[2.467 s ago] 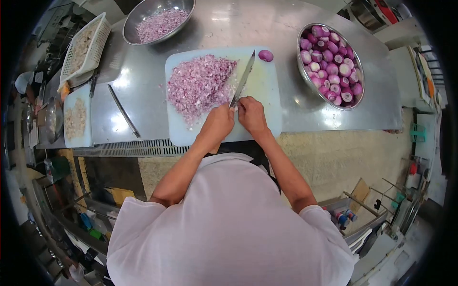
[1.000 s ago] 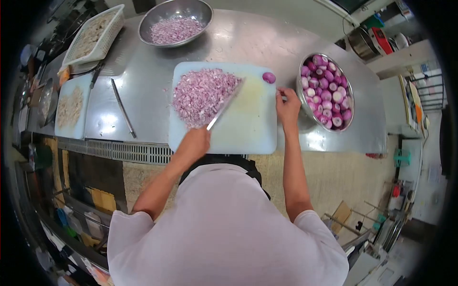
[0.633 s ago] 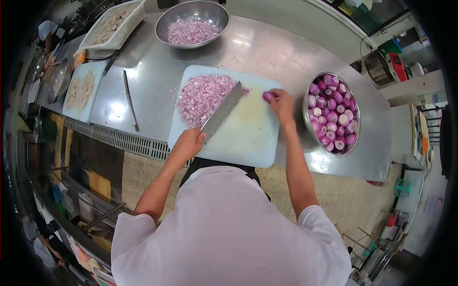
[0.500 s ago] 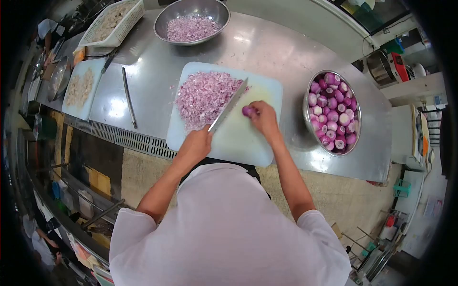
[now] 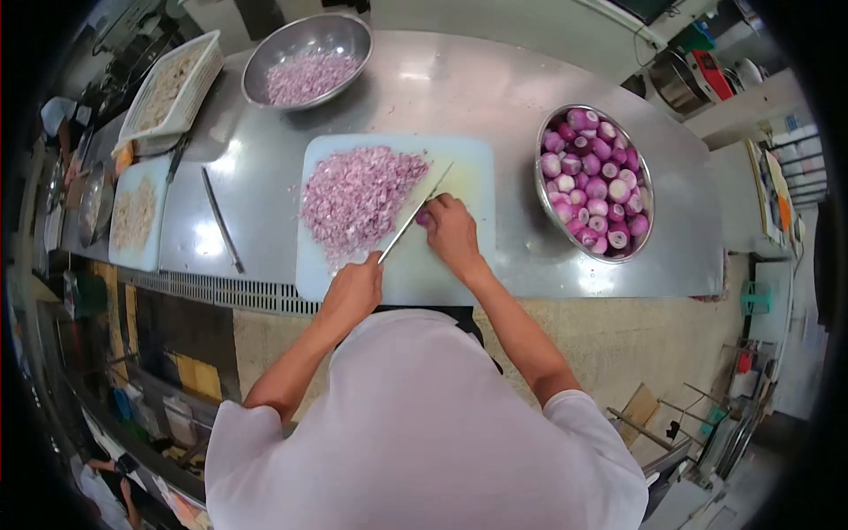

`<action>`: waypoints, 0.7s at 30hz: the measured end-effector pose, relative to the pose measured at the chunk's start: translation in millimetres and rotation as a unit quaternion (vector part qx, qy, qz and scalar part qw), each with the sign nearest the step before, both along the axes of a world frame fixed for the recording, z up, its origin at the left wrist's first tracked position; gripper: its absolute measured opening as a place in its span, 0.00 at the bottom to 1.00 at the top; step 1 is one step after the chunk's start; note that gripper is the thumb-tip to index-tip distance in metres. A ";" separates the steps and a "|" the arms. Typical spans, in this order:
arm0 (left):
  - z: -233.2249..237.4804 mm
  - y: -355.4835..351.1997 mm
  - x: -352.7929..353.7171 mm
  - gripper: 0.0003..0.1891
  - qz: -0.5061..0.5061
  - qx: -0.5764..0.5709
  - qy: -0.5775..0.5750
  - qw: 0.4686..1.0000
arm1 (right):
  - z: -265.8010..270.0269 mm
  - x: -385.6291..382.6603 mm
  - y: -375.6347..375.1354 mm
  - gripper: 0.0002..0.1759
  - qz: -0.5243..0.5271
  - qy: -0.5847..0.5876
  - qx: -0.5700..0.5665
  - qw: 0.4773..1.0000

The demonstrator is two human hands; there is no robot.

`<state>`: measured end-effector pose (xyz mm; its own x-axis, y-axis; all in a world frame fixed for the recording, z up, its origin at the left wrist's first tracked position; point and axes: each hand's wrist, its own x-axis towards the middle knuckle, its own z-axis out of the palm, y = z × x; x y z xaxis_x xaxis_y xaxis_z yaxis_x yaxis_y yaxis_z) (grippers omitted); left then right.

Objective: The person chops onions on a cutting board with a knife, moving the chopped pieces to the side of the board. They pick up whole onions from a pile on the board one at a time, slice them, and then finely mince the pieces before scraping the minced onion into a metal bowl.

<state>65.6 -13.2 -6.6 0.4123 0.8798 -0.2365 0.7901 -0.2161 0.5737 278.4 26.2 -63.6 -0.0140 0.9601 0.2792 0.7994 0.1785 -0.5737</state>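
My left hand is closed around the handle of a kitchen knife, whose blade slants up and to the right over the white cutting board. Close against the blade's right side, my right hand pinches a small red onion, mostly covered by the fingers. A heap of chopped red onion covers the board's left half, to the left of the blade. To the right of the board stands a metal bowl full of peeled red onions.
At the back left, a metal bowl holds more chopped onion. A sharpening steel lies left of my board. Farther left are a second board with pale chopped pieces and a white plastic basket. A person is at the lower left.
My right hand has brought the onion left, up to the blade. The knife's blade now shows edge-on rather than its flat side. The whole view has shifted.
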 end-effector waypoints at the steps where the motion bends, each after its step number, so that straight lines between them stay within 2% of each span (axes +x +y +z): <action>1: -3.8 0.5 -3.6 0.11 -0.008 0.011 0.006 1.000 | -0.4 -2.9 -1.8 0.06 -0.006 0.002 -0.008 1.000; 5: 13.5 -0.9 -7.5 0.13 -0.020 0.011 -0.008 1.000 | -3.8 -3.5 -4.4 0.04 -0.016 0.003 0.034 0.999; 8: -4.9 1.2 -9.7 0.14 -0.022 0.033 -0.007 0.999 | -5.4 -4.2 -5.2 0.05 -0.022 0.011 0.019 1.000; 12: 16.0 4.7 -5.3 0.14 -0.026 -0.003 0.010 1.000 | -6.2 -3.9 -8.1 0.07 -0.033 0.016 0.033 0.999; 16: -5.8 6.3 -5.5 0.14 -0.039 0.035 0.014 0.998 | -6.1 -3.0 -9.7 0.08 -0.033 0.029 0.012 0.999; 21: -0.3 2.7 -4.9 0.14 -0.045 0.034 -0.010 0.998 | -7.7 -2.7 -12.4 0.07 -0.041 0.036 0.032 0.998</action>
